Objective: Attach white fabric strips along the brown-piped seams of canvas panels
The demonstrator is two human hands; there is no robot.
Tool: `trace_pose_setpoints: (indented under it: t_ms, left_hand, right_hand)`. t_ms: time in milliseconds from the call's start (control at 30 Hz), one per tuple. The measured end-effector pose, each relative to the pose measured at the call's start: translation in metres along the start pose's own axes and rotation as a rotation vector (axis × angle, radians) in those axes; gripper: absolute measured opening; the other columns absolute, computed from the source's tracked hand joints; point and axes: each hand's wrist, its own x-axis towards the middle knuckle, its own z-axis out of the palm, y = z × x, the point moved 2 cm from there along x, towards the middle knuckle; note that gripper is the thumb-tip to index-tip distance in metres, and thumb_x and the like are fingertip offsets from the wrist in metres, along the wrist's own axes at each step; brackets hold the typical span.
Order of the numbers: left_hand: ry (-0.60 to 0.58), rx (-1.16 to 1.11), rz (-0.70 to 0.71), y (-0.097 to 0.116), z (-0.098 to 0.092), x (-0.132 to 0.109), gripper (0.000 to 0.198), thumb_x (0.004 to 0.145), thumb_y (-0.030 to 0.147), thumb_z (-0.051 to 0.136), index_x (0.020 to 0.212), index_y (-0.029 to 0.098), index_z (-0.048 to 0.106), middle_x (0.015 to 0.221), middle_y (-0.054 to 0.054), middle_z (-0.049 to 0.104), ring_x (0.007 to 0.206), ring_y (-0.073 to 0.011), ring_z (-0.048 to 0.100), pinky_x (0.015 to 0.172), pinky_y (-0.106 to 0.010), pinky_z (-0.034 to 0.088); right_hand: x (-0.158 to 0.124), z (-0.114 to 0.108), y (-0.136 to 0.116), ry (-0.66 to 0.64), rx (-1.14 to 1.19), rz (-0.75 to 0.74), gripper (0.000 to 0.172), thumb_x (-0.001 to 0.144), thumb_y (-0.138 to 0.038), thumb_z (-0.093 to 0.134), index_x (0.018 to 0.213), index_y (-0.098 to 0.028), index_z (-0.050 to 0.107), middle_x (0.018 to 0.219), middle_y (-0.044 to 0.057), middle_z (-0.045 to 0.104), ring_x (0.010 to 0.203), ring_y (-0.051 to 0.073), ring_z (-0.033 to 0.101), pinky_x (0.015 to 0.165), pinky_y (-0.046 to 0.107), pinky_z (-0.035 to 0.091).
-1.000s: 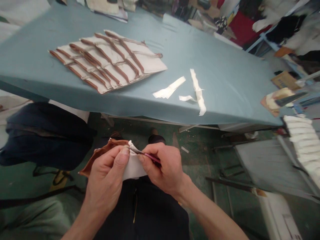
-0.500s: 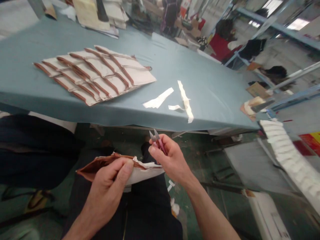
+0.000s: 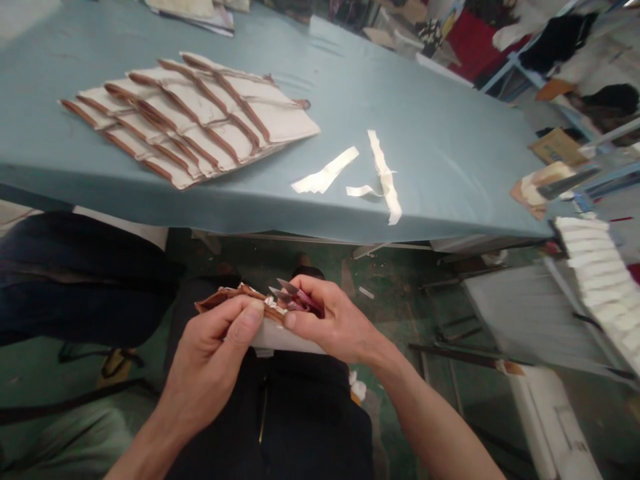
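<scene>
Above my lap is a white fabric piece (image 3: 285, 338) with a brown lining along its upper edge. My left hand (image 3: 215, 353) pinches that edge near its middle between thumb and fingers. Small pink-handled snips (image 3: 303, 300) rest in my right hand (image 3: 337, 320), their two blades apart and pointing left over the edge. My right thumb presses against the brown edge, close to the left fingertips. A small white bit of material shows between both hands. My fingers hide part of the lining.
Overlapping white pieces with brown edges (image 3: 200, 123) lie on the blue-green table (image 3: 430, 147). White strips (image 3: 327, 171) lie near its front edge. A dark padded object (image 3: 80, 280) is at left, a grey panel (image 3: 520, 320) at right.
My right hand has moved left to the fabric edge, and its snips now point left instead of up. The fabric piece is bunched closer between my hands. The view has shifted down.
</scene>
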Motion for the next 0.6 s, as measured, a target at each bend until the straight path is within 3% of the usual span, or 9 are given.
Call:
trace_pose_setpoints:
  t_ms: [300,467,600]
  left_hand:
    - [-0.088,-0.194,-0.249,-0.008,0.008,0.004,0.030,0.083,0.047,0.077,0.073,0.018,0.077,0.071,-0.004,0.072,0.063,-0.0170,0.062,0.057,-0.025,0.050]
    - [-0.155,-0.041,-0.208,-0.009,0.003,0.003,0.034,0.088,0.049,0.068,0.075,0.019,0.077,0.069,-0.002,0.071,0.061,-0.0161,0.060,0.057,-0.024,0.049]
    - [-0.123,0.051,-0.131,-0.009,0.003,0.002,0.034,0.092,0.048,0.062,0.076,0.021,0.073,0.068,0.000,0.072,0.060,-0.0168,0.066,0.057,-0.023,0.054]
  right_hand:
    - [-0.003,0.009,0.010,0.066,-0.035,0.016,0.013,0.081,-0.026,0.067,0.083,-0.021,0.056,0.069,-0.009,0.045,0.063,0.010,0.039,0.056,0.023,0.032]
    - [-0.005,0.016,0.030,0.075,0.006,0.031,0.015,0.084,-0.030,0.069,0.086,-0.021,0.057,0.071,-0.008,0.047,0.064,0.010,0.041,0.058,0.024,0.033]
    - [-0.007,0.025,0.037,0.110,0.064,0.052,0.020,0.086,-0.035,0.072,0.092,-0.022,0.059,0.072,-0.008,0.049,0.065,0.010,0.041,0.060,0.024,0.034]
